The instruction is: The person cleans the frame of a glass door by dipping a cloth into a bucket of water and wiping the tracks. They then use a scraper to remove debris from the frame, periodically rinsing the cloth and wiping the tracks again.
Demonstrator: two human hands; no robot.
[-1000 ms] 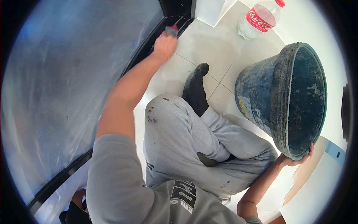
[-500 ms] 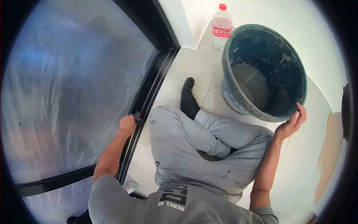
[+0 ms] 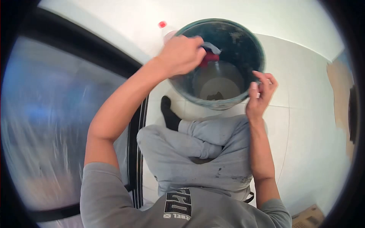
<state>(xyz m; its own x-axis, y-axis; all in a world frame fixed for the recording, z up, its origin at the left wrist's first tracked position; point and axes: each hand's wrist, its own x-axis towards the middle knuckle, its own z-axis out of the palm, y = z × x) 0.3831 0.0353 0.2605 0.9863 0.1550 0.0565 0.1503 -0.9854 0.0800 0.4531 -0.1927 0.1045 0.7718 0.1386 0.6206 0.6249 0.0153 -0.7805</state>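
My left hand (image 3: 181,56) is closed around a grey and red rag (image 3: 211,49), held over the mouth of a dark green bucket (image 3: 234,49). The rag is blurred, so its material is not certain. Cloudy greyish water (image 3: 224,78) covers the bucket's bottom, with a dark reflection in it. At the bucket's right rim my right hand (image 3: 261,93) has its fingers bent and apart, the index fingertip at the edge. Nothing shows in its grasp. The bucket stands upright on the floor before my crossed legs.
A red-capped plastic bottle (image 3: 170,35) stands behind the bucket, partly hidden by my left hand. On the left runs a black door frame (image 3: 87,49) with plastic sheeting (image 3: 45,125). Pale tiles (image 3: 273,117) lie beneath; a cardboard piece (image 3: 308,218) is at lower right.
My left hand has moved from the black frame's track up over the bucket, carrying the rag. My right hand has loosened at the rim. The view has shifted, placing the bucket further left.
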